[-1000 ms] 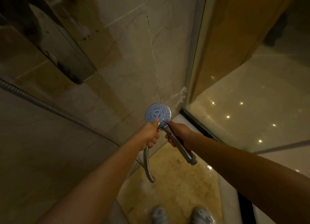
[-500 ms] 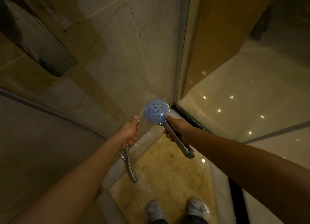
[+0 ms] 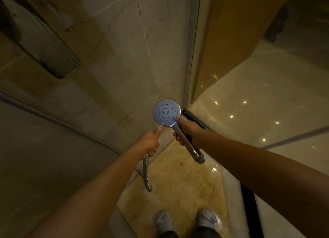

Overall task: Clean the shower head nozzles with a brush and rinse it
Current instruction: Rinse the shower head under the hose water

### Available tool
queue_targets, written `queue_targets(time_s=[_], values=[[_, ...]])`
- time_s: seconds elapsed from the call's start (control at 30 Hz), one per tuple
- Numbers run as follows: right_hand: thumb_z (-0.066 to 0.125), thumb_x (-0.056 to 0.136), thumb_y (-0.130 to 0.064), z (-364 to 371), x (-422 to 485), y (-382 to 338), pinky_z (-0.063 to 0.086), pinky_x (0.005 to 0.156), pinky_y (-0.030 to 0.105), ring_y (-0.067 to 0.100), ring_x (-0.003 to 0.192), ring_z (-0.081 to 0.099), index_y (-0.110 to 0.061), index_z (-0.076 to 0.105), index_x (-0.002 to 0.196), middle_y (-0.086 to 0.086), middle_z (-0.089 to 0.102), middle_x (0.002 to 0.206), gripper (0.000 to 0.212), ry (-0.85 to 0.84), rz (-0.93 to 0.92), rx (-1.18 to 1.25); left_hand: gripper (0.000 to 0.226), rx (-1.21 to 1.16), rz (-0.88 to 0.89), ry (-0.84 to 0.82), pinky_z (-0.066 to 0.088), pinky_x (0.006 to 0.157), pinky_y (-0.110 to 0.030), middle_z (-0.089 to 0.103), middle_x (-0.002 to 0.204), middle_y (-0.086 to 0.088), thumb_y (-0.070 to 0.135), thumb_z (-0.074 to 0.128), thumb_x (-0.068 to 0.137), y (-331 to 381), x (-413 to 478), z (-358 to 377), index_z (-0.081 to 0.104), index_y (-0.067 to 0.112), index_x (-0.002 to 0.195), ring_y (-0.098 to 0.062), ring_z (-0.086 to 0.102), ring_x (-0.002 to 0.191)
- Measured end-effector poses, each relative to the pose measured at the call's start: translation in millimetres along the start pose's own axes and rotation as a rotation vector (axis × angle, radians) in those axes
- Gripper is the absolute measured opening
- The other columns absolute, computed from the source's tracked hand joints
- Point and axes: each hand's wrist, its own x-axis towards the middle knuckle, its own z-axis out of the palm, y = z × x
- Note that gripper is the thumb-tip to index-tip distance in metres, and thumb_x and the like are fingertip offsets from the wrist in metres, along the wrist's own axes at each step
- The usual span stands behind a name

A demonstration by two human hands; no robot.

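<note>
The round chrome shower head (image 3: 166, 112) faces up at me with its nozzle plate showing, and it is detached from the hose. My right hand (image 3: 187, 131) grips its handle (image 3: 191, 148) just below the head, thumb at the rim. My left hand (image 3: 150, 143) is closed around the end of the metal hose (image 3: 146, 173). The hose tip points at the lower left edge of the head and almost touches it. No brush is visible.
Tiled walls (image 3: 115, 59) meet in the corner ahead. A glass shower door (image 3: 192, 50) stands at the right, with a glossy floor (image 3: 258, 104) beyond it. The wet yellow shower floor (image 3: 178, 184) lies below, with my two shoes (image 3: 163, 220). A dark metal fixture (image 3: 44, 50) hangs upper left.
My left hand, which drew away to the left with the hose end half a second ago, has come back right to the head's lower edge. The right hand has barely moved.
</note>
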Motion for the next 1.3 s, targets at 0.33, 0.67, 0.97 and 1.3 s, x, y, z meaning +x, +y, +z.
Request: queue_targets(time_s=[0.33, 0.67, 0.97, 1.3], values=[[0.043, 0.097, -0.049, -6.1, -2.0, 4.1, 0.045, 0.042, 0.02, 0.015, 0.054, 0.053, -0.006, 0.06, 0.105, 0.008, 0.058, 0.069, 0.047, -0.024, -0.005, -0.055, 0.037, -0.051, -0.067, 0.116, 0.018, 0.028, -0.013, 0.031, 0.058, 0.0, 0.037, 0.032, 0.099, 1.5, 7.0, -23.2, 0.054, 0.007, 0.098, -0.004, 0.025, 0.029], [0.046, 0.095, -0.049, 3.1, 0.2, -7.5, 0.044, 0.046, 0.023, 0.016, 0.055, 0.054, -0.005, 0.06, 0.107, 0.01, 0.06, 0.071, 0.048, -0.021, -0.012, -0.057, 0.036, 0.032, 0.027, 0.013, 0.019, 0.031, -0.013, 0.031, 0.057, 0.001, 0.035, 0.03, 0.1, 14.4, -4.0, -4.0, 0.038, 0.017, 0.069, -0.004, 0.026, 0.031], [0.047, 0.094, -0.05, -2.2, 2.5, -2.2, 0.044, 0.039, 0.018, 0.017, 0.054, 0.053, -0.002, 0.061, 0.104, 0.011, 0.059, 0.071, 0.051, -0.016, 0.014, -0.047, 0.036, 0.04, -0.06, 0.005, 0.018, 0.032, -0.013, 0.03, 0.058, 0.0, 0.034, 0.03, 0.1, -11.3, 1.6, -2.4, 0.037, 0.017, 0.069, -0.009, 0.023, 0.045], [0.044, 0.096, -0.051, 4.8, 3.8, 1.6, 0.044, 0.042, 0.02, 0.015, 0.054, 0.053, -0.005, 0.059, 0.108, 0.008, 0.059, 0.071, 0.05, -0.042, 0.03, -0.112, 0.034, 0.009, 0.002, 0.064, 0.02, 0.03, -0.015, 0.032, 0.057, 0.001, 0.036, 0.031, 0.1, 6.1, -1.5, -17.2, 0.05, 0.012, 0.114, -0.004, 0.026, 0.032]])
